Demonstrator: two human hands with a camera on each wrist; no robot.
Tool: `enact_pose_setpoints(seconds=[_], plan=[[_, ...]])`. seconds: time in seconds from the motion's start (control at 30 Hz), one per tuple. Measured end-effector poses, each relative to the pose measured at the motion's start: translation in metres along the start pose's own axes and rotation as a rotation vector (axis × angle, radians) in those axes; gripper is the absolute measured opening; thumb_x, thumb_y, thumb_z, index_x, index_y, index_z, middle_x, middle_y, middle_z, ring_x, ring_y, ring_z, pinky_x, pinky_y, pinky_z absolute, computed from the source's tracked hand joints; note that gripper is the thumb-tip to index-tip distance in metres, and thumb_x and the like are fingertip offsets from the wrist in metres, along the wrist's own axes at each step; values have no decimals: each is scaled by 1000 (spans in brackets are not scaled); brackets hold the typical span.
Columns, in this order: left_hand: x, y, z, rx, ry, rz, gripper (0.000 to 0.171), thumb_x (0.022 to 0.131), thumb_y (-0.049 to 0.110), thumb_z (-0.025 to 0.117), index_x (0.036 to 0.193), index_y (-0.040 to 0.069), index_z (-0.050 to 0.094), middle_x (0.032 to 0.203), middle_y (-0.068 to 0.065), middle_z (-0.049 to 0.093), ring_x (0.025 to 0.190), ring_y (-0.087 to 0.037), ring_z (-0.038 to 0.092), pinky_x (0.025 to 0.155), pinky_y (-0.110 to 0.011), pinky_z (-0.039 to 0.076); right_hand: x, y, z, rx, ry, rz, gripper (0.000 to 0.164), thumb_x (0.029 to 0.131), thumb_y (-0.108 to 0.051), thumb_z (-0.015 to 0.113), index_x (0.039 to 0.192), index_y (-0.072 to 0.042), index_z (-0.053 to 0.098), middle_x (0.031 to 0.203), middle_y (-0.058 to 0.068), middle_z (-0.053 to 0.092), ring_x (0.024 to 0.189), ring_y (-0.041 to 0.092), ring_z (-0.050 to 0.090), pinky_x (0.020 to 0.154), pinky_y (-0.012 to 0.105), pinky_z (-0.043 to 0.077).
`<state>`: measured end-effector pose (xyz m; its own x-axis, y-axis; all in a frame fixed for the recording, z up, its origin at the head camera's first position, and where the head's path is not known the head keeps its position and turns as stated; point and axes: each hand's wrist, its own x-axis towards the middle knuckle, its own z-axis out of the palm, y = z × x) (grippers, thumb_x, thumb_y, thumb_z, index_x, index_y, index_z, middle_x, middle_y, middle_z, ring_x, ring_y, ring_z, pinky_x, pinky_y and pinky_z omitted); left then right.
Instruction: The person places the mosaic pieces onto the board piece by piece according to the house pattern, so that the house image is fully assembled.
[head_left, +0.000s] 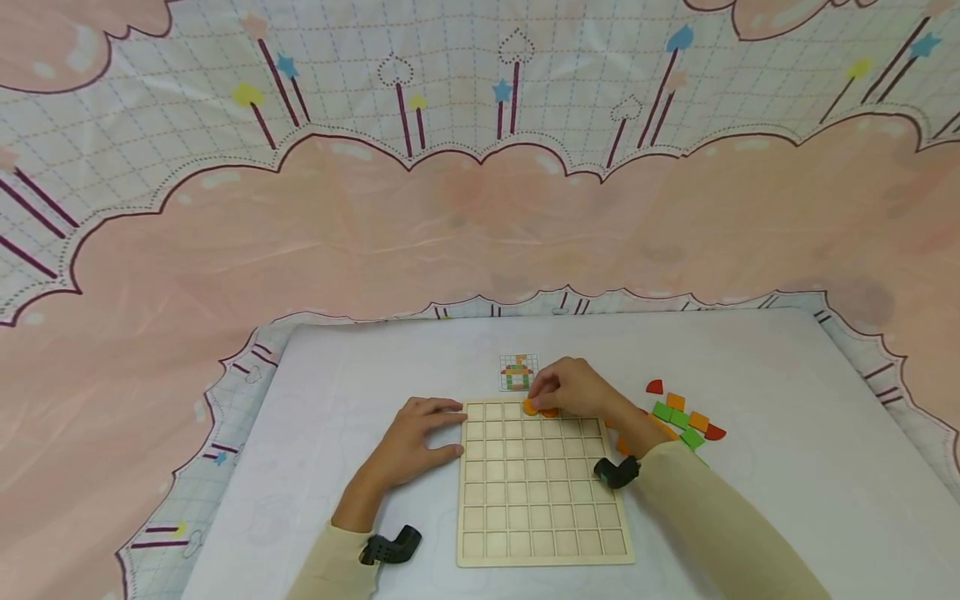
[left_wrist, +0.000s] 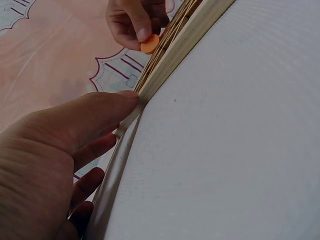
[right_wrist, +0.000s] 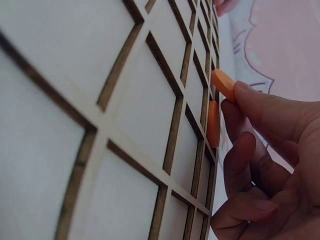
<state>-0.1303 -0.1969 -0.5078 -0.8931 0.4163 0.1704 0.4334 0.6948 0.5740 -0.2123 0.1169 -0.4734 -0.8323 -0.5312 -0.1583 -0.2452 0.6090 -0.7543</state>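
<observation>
A wooden grid board lies flat on the white table. My right hand is over its far edge and pinches an orange round piece between thumb and forefinger. The piece is tilted above a top-row cell. Beside it, a second orange piece sits in the grid; its full outline is hidden. At the board's left edge is my left hand, thumb and fingertips touching the wooden rim, fingers extended and holding no piece. In the left wrist view the thumb rests against the board's side.
A small pattern card with a coloured figure on a grid lies beyond the board. Right of the board are loose green, orange and red pieces, partly covered by my right forearm. A patterned cloth hangs behind the table.
</observation>
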Motion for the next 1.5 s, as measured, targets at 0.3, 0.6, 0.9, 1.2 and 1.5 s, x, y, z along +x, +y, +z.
enact_pose_setpoints(seconds=[0.3, 0.6, 0.9, 1.2, 1.5], plan=[[0, -2, 1, 13, -1, 17, 46, 85, 33, 83, 128, 21, 73, 139, 3, 63, 126, -24, 52, 106, -52, 42, -1, -5, 3, -55, 2, -37, 3, 91, -20, 78, 88, -18, 79, 76, -9, 72, 72, 8, 62, 72, 30, 51], [-1, -2, 0, 10, 2, 24, 46, 85, 34, 82, 128, 21, 73, 140, 3, 63, 126, -24, 51, 106, -52, 41, 0, -5, 4, -65, -4, -31, 4, 90, -21, 79, 87, -18, 79, 76, -9, 72, 72, 8, 63, 72, 30, 51], [0, -2, -1, 9, -8, 14, 46, 85, 33, 83, 128, 21, 73, 140, 3, 63, 125, -24, 51, 106, -52, 41, 0, -5, 2, -61, -11, -29, 4, 89, -21, 80, 87, -18, 79, 76, -9, 72, 72, 9, 62, 72, 30, 51], [0, -1, -1, 6, -9, 8, 45, 85, 32, 83, 128, 20, 73, 139, 3, 63, 124, -24, 52, 106, -52, 41, 0, -5, 1, -50, -15, -8, 4, 89, -21, 80, 87, -18, 79, 78, -9, 73, 74, 9, 63, 76, 32, 52], [0, 0, -2, 2, -6, 5, 46, 85, 32, 83, 128, 20, 73, 139, 3, 63, 124, -24, 52, 105, -51, 41, 1, -1, -2, 9, -23, 27, 8, 90, -26, 79, 89, -18, 79, 81, -9, 74, 80, 12, 64, 81, 34, 51]])
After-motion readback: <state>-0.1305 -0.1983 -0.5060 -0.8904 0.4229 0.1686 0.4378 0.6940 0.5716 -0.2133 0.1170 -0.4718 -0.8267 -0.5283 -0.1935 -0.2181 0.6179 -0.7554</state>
